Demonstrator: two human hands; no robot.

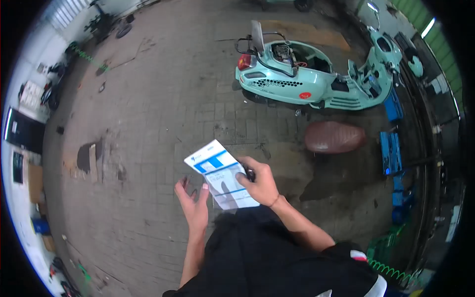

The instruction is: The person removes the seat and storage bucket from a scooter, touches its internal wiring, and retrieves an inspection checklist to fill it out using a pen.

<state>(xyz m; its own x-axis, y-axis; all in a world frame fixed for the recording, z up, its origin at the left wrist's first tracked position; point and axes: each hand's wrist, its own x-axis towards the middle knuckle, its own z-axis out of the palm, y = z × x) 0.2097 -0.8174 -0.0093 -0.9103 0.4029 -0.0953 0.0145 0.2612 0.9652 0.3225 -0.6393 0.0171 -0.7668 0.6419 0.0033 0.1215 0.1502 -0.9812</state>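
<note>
A creased white paper with blue bands point(225, 180) is in front of my body. My right hand point(260, 182) grips its right edge, thumb on top, with a small dark object partly hidden under the fingers. At the paper's left edge is my left hand point(194, 203), fingers apart and thumb tip by the paper; it grips nothing that I can make out.
A mint-green scooter point(307, 81) without its seat stands at the upper right. A brown seat point(335, 137) lies on the paved floor below it. Blue toolboxes point(391, 152) line the right side. A green coiled hose point(391, 271) is at the lower right.
</note>
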